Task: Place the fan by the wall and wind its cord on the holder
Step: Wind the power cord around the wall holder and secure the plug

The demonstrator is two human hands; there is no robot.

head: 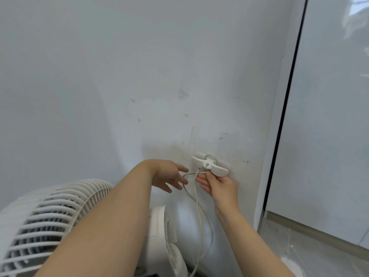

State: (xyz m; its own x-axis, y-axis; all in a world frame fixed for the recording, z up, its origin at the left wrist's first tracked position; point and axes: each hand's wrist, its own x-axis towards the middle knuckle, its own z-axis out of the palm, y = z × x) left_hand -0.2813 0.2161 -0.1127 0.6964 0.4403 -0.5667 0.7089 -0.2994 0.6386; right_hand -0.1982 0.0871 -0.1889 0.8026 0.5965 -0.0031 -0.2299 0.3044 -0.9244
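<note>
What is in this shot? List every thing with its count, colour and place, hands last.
wall: one, white and scuffed, fills the back.
holder: one, white, fixed on the wall, centre right.
cord: one, pale grey, looped over the holder and hanging down to the bottom edge.
fan: one, white, lower left, close to the wall.
glass panel: one, pale, along the right side.
floor: one patch, grey, lower right.
left hand: one, fingers straight, just left of the holder, beside the cord.
right hand: one, just under the holder, appears to pinch the cord there.
</note>
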